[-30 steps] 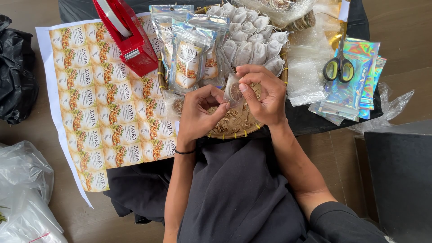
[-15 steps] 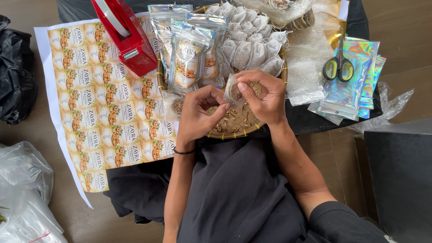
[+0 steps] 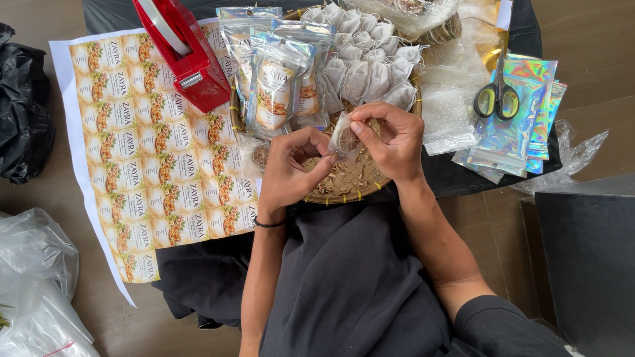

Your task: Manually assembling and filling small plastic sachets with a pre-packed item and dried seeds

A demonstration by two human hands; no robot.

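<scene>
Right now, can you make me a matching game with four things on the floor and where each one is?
Things:
1. tape dispenser
2. scissors
3. small mesh bag
4. black plastic bag

Places:
A. held between both hands
B. at the far left edge, off the sheet
C. on the shiny rainbow pouches
D. on the top of the sticker sheet

Pairs: 1-D, 2-C, 3-A, 4-B
</scene>
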